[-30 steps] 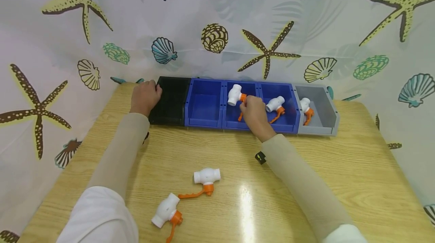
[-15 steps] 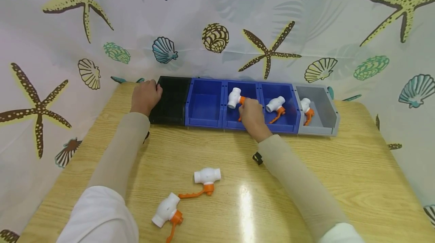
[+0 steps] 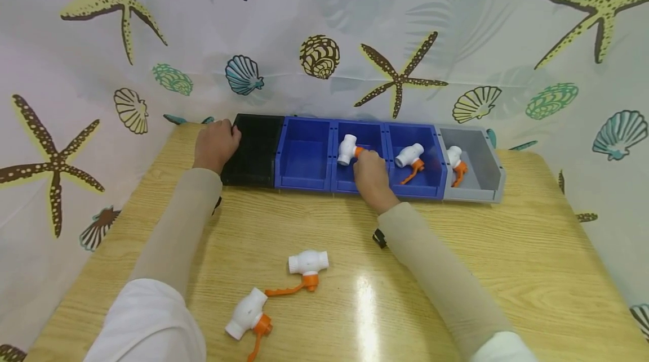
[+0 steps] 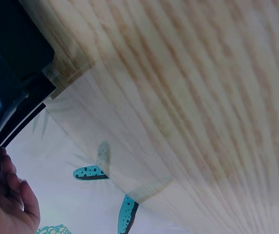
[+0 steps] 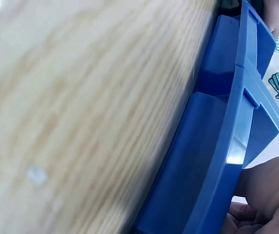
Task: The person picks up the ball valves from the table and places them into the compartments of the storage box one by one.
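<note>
the white valve (image 3: 347,150) is at the middle blue bin (image 3: 346,184), tilted, its body toward the far left of that space and its orange handle (image 3: 359,151) running into the right hand (image 3: 372,179). that hand looks curled round the handle, though the knuckles cover most of the grip, and whether the valve touches the bin floor cannot be told. the likeliest trouble is a twist: held by the handle alone, the heavier body could swing, knock the divider on the left, or turn the handle on its stem. a loose grip could let it drop. the hand also sits close to the right divider, so a sideways move might bump the right blue bin (image 3: 427,182) and roll the second valve (image 3: 409,155) lying there. further left, past the left blue bin (image 3: 306,159), the left hand (image 3: 215,142) grips the left rim of the black bin (image 3: 252,151); a tug there could drag the row askew if the bins are joined. the gray bin (image 3: 481,165), far right, would probably shift too. on the near table (image 3: 507,249), two loose valves (image 3: 308,262) lie close together, where a careless forearm could sweep them.
</note>
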A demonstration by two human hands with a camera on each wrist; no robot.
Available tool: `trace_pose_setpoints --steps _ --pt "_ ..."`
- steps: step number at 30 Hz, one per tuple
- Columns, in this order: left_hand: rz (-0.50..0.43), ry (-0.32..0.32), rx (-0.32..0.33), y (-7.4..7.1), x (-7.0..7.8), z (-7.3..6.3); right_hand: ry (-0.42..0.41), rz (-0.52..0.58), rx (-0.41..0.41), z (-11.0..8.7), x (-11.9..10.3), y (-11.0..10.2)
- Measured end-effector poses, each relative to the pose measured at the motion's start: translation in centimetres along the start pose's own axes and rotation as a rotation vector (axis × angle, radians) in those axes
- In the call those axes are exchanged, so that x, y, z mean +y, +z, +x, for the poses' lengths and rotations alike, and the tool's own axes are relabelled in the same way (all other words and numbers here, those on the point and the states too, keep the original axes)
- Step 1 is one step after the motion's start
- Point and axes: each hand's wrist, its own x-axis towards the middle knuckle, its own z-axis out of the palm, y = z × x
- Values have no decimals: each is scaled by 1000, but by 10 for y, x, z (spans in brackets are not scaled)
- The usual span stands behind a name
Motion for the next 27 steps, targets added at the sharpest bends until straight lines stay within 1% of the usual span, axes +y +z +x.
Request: trace_pose_setpoints --steps 4,8,13,20,27 --pt "-7 0 -8 0 0 -1 2 8 -14 -2 0 3" --pt "-4 -2 -14 0 1 -1 -2 5 -8 -1 1 6" --pt "-3 0 -2 -1 1 -1 5 1 -11 0 1 8" --pt "-8 8 7 1 -1 -2 6 -7 -37 0 2 9" --pt "-8 15 19 0 -2 -1 1 -15 -28 1 1 10"
